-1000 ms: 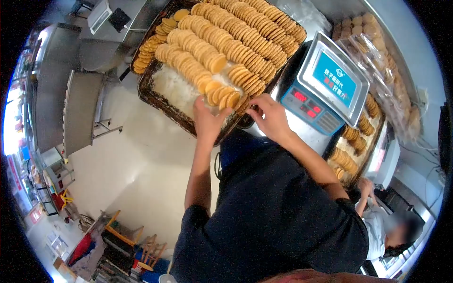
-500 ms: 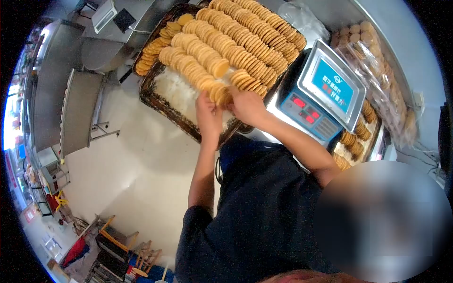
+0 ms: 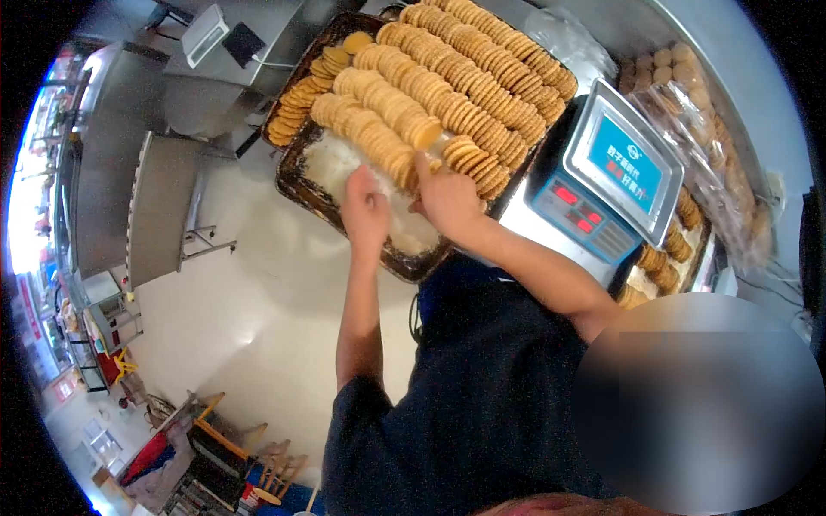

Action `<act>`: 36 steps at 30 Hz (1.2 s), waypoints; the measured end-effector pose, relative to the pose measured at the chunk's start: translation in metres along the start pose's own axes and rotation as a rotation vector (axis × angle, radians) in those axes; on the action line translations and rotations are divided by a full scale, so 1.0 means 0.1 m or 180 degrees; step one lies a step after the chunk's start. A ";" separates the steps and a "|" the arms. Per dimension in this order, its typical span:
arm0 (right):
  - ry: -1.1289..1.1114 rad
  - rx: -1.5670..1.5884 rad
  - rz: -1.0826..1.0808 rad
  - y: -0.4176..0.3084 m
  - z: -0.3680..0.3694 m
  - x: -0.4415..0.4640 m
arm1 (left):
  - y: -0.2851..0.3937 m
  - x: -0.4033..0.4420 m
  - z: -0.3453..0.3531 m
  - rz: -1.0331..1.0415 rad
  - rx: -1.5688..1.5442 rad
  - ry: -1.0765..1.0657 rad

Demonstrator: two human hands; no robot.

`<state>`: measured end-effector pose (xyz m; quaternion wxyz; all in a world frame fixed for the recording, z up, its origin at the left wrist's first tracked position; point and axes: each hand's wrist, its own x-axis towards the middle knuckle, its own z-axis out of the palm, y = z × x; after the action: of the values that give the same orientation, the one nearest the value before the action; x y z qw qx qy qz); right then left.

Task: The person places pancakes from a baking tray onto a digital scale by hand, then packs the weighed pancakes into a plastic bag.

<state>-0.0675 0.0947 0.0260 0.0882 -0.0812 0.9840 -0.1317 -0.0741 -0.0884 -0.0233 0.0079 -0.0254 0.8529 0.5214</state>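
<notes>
Rows of round golden biscuits [image 3: 372,127] stand on edge on a dark-rimmed baking tray [image 3: 288,176]. Beside the near end of the closest row is my right hand [image 3: 452,199]. Its index finger stretches along that end, touching the biscuits, with the thumb apart below. A shorter row of biscuits [image 3: 475,163] lies just beyond its knuckles. My left hand [image 3: 366,211] hovers over the tray's bare floury part, left of the row and apart from it. Its fingers are slightly bent and blurred, and nothing shows in them.
A blue digital scale [image 3: 594,215] with a steel pan stands right of the tray. Bagged biscuits [image 3: 688,112] line the wall behind it. Another tray with biscuits [image 3: 658,271] sits near my right elbow. Metal tables [image 3: 159,206] are at the left, and chairs [image 3: 215,456] stand lower left.
My left hand has come away from the row's end, moving left. My right hand stays at that end, its index finger now straighter. The whole view has shifted slightly.
</notes>
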 end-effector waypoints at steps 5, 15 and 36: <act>0.0150 -0.0055 0.0450 0.04 0.33 -0.01 | -0.37 1.09 -0.26 0.1310 0.1803 0.0471; 0.0220 0.0106 0.0246 0.05 0.18 0.00 | -0.02 1.64 -0.51 0.1607 0.2994 -0.0742; -0.0104 -0.0805 0.0138 0.06 0.08 0.16 | -0.01 0.96 -1.06 0.1510 0.2812 -0.1589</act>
<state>-0.0825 0.0960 0.0146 0.0961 -0.0725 0.9927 -0.0034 -0.1688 -0.1864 0.0197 0.1020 0.2970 0.9449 0.0923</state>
